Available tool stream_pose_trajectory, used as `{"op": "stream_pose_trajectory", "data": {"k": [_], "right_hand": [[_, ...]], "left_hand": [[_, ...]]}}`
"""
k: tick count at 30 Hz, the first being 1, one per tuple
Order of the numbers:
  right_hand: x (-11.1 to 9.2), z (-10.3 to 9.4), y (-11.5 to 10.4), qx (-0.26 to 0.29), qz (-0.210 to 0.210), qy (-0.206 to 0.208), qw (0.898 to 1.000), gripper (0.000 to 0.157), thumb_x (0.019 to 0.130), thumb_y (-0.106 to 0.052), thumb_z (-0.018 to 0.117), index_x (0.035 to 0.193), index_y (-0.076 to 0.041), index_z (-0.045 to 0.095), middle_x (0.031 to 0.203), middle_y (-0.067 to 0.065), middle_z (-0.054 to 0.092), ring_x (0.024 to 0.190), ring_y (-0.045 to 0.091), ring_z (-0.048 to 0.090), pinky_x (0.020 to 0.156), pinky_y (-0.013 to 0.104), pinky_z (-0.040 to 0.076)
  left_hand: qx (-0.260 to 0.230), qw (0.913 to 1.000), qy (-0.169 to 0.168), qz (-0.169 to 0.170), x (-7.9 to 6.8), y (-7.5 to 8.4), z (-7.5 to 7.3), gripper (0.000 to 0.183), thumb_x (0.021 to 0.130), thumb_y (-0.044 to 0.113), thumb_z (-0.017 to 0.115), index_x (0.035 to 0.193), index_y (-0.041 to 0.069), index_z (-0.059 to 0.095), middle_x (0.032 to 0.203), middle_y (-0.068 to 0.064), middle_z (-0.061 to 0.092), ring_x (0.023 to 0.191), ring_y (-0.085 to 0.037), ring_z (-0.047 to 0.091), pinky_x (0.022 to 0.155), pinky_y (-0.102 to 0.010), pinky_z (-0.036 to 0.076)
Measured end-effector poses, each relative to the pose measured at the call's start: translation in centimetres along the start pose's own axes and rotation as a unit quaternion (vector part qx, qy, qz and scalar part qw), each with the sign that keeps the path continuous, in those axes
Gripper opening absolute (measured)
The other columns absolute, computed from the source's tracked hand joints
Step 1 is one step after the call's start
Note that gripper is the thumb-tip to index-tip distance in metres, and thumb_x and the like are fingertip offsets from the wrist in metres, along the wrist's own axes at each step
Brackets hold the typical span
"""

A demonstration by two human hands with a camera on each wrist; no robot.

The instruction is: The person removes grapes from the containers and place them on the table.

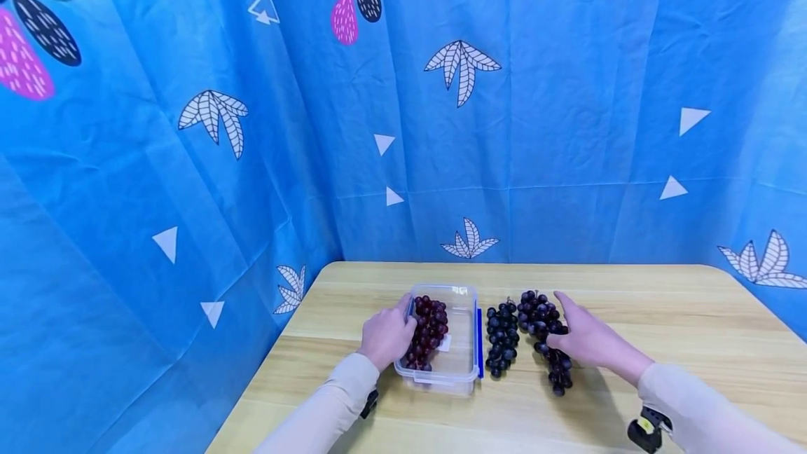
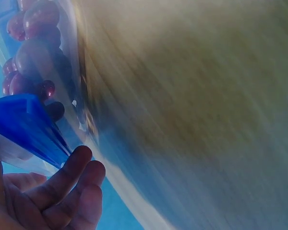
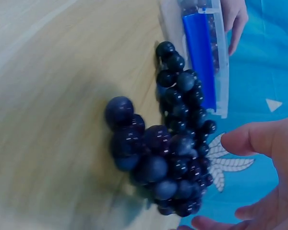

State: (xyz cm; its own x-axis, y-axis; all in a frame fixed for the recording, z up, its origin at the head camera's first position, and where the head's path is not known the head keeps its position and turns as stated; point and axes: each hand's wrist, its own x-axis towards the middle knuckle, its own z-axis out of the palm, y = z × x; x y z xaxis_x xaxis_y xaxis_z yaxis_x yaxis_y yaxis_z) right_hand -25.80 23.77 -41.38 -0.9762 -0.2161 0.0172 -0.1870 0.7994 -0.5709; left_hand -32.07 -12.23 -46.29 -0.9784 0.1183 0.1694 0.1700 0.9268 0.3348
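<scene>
A clear plastic food container (image 1: 463, 342) with blue latch flaps stands on the table, a bunch of red grapes (image 1: 430, 328) lying along its left side. My left hand (image 1: 387, 336) grips the container's left rim; in the left wrist view its curled fingers (image 2: 69, 184) are at the end of the blue flap (image 2: 31, 122). To the right of the container lie two bunches of dark grapes. My right hand (image 1: 586, 335) is over the right edge of the farther bunch (image 1: 539, 317), thumb and fingers spread apart. The nearer bunch (image 1: 502, 338) sits between that one and the container.
The pale wooden table (image 1: 681, 342) extends to the right of the grapes and in front of the container. A blue patterned curtain (image 1: 542, 125) hangs behind the table and along its left side. Dark camera mounts (image 1: 649, 429) are worn on the wrists.
</scene>
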Motion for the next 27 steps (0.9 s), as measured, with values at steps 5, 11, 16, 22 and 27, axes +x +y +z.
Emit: {"op": "stream_pose_trajectory", "data": {"k": [5, 11, 16, 22, 27], "right_hand": [[0.3, -0.4, -1.6, -0.038, -0.020, 0.022, 0.999, 0.092, 0.087, -0.026, 0.072, 0.153, 0.013, 0.021, 0.144, 0.045, 0.037, 0.131, 0.062, 0.039, 0.103, 0.070, 0.037], [0.8, -0.7, -4.1, -0.055, -0.036, 0.022, 0.998, 0.084, 0.088, -0.026, 0.072, 0.153, 0.008, 0.030, 0.144, 0.041, 0.041, 0.130, 0.058, 0.044, 0.103, 0.068, 0.039], [1.7, -0.8, -6.0, -0.053, -0.045, 0.005, 0.998, 0.081, 0.087, -0.027, 0.071, 0.152, 0.005, 0.033, 0.146, 0.037, 0.042, 0.131, 0.054, 0.046, 0.105, 0.066, 0.040], [2.8, -0.6, -8.0, -0.051, -0.048, -0.024, 0.997, 0.079, 0.088, -0.029, 0.072, 0.152, 0.001, 0.038, 0.149, 0.033, 0.043, 0.134, 0.051, 0.045, 0.108, 0.063, 0.038], [3.6, -0.3, -9.2, -0.057, -0.048, -0.041, 0.996, 0.074, 0.090, -0.030, 0.071, 0.151, -0.001, 0.041, 0.150, 0.029, 0.044, 0.135, 0.047, 0.047, 0.109, 0.060, 0.039]], "left_hand": [[-0.002, 1.0000, -0.003, 0.000, -0.1, 0.1, -0.2, 0.060, 0.101, 0.033, 0.050, 0.158, 0.024, 0.036, 0.061, -0.001, 0.055, 0.047, -0.015, 0.051, 0.046, -0.033, 0.041], [0.024, 0.9996, 0.016, 0.007, -0.1, 0.2, -0.5, 0.058, 0.099, 0.035, 0.053, 0.154, 0.021, 0.043, 0.084, -0.012, 0.070, 0.056, -0.018, 0.054, 0.052, -0.036, 0.044], [0.017, 0.9998, 0.006, 0.002, -0.1, 0.3, -0.6, 0.059, 0.100, 0.035, 0.052, 0.155, 0.020, 0.041, 0.080, -0.009, 0.067, 0.053, -0.017, 0.051, 0.050, -0.035, 0.042], [0.019, 0.9998, 0.005, 0.000, -0.2, 0.4, -0.6, 0.059, 0.099, 0.035, 0.051, 0.155, 0.020, 0.041, 0.080, -0.009, 0.067, 0.052, -0.016, 0.050, 0.049, -0.034, 0.041], [0.012, 0.9999, 0.002, -0.001, -0.3, 0.4, -0.4, 0.059, 0.099, 0.035, 0.052, 0.155, 0.019, 0.041, 0.073, -0.007, 0.063, 0.050, -0.017, 0.050, 0.048, -0.034, 0.041]]}}
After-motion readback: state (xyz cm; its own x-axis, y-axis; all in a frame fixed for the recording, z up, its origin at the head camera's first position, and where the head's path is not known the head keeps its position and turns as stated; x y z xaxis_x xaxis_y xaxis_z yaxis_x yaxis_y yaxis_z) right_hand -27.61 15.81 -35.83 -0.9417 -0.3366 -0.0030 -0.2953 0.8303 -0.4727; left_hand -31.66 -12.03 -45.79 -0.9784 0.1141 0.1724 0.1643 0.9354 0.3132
